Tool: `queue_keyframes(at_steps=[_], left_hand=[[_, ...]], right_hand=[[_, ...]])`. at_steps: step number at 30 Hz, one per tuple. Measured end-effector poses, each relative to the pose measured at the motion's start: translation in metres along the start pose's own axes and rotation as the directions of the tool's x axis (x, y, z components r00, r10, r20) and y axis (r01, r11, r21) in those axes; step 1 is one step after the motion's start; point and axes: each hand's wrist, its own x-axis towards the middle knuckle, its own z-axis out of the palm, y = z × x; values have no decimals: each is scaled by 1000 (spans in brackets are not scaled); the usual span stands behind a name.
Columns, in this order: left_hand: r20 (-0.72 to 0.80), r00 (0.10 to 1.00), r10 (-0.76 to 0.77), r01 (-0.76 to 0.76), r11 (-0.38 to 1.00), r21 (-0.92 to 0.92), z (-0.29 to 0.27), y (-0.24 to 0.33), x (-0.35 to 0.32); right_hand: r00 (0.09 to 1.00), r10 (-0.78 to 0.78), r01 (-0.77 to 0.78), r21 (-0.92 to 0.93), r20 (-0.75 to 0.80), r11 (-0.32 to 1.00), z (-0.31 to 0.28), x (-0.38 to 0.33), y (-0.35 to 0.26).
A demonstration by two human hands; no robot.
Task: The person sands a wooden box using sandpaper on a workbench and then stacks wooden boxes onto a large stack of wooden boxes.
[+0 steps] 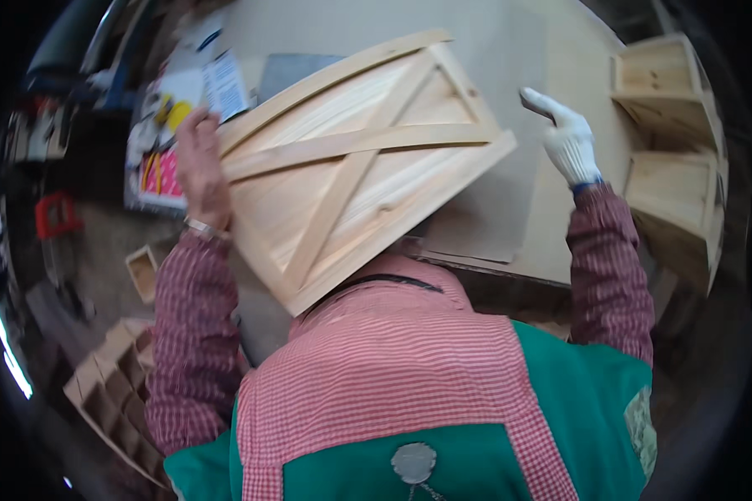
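One pale pine panel w/ crossed slats (pixel 355 163) is tilted, its left edge gripped by the bare left hand (pixel 200 167) (fingers wrapped); white-gloved right hand (pixel 566 134) hangs apart to its right, fingers loosely spread, empty.

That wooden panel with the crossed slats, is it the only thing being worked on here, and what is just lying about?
In hand:
- wooden panel, tilted, gripped at its left edge by the left hand
- gloved right hand, raised beside it, holding nothing
- workbench underneath

Lying about:
- wooden boxes at right
- papers at left
- slotted wooden rack on the floor
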Motion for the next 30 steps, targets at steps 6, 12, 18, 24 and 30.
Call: queue_keyframes(at_steps=[6, 12, 18, 24, 30], left_hand=[[-329, 940, -92, -25, 942, -336, -16, -4, -9], [-385, 864, -323, 241, 939, -247, -29, -10, -83], [-221, 864, -452, 379, 873, -306, -15, -5, -125], [-173, 780, -602, 447, 728, -520, -33, -21, -130], [-65, 800, -597, 466, 686, -559, -35, -4, -85]], right_hand=[[945, -112, 256, -484, 306, 837, -16, 13, -2], [745, -664, 665, 7, 62, 746, 23, 87, -186], [402, -914, 915, -32, 46, 401, 103, 76, -274], [655, -677, 721, -545, 335, 427, 37, 94, -115], [992, 123, -113, -188, 41, 976, 2, 83, -61]])
